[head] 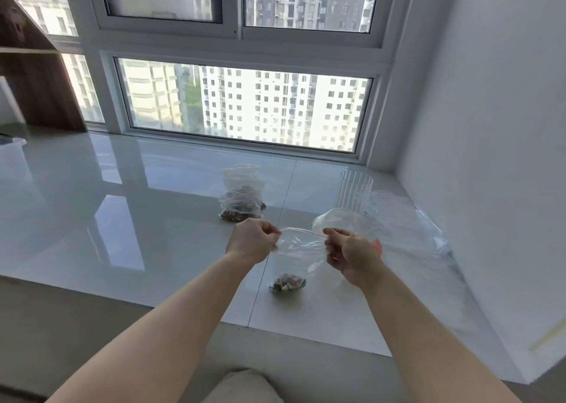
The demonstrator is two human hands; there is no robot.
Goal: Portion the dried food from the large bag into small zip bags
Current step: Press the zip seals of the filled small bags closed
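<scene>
Over the glossy white sill, at six o'clock from the window, a small zip bag hangs between two hands. The left hand pinches the left end of the red zip strip with curled fingers; the right hand pinches the right end the same way, and something reddish shows just behind it, too hidden to name. The strip looks stretched nearly straight between them. A small heap of dried food sits in the bottom corner of the bag, which touches or nearly touches the sill.

The step in hand appears to be sealing this portion. To do it well, the strip should stay taut and level while thumb and finger run along it from one end to the other, pressing both tracks together the whole way; a gap anywhere leaves the bag open. Squeezing out air first would make it lie flatter. The film is thin and slippery, so a firm pinch at the ends matters.

At twelve o'clock from the hands stands a pile of filled bags, well apart. At two o'clock a clear ribbed glass stands upright, and beside it, toward three o'clock, lies the large bag, crumpled; whether any food remains in it I cannot tell.
</scene>
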